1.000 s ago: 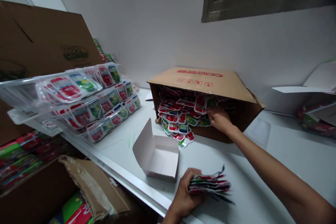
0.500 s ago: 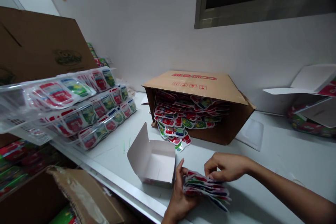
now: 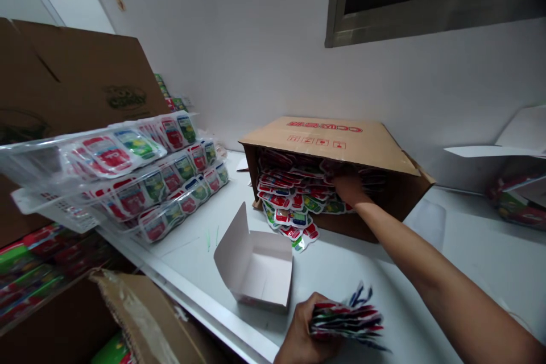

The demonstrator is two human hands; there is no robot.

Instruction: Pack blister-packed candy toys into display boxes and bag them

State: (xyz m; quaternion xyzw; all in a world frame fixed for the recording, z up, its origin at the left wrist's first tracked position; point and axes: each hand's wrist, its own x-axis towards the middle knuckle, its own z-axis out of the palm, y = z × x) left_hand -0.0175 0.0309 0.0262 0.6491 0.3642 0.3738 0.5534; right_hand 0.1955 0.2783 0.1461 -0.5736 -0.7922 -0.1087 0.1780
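Note:
My left hand (image 3: 307, 327) is closed round one end of a stack of red, green and blue printed sachets (image 3: 347, 321), low over the table front. My right hand (image 3: 347, 185) reaches inside the cardboard carton (image 3: 336, 139) that lies on its side, among the loose sachets (image 3: 294, 202) there; its fingertips are hidden by shadow and sachets. Some of these sachets spill from the carton's mouth onto the table. Left of my left hand stands an open white paperboard box (image 3: 268, 273) with its lid raised; its visible inside is bare.
Clear plastic trays (image 3: 140, 182) packed with sachets are stacked at the left of the white table (image 3: 187, 261). Below the table edge sits an open cardboard box (image 3: 149, 313). A wrapped pack (image 3: 520, 193) and white card flaps lie far right, near the wall.
My right hand has left the stack and reached forward into the carton. My left hand keeps hold of the stack, now tilted differently. The view has shifted slightly.

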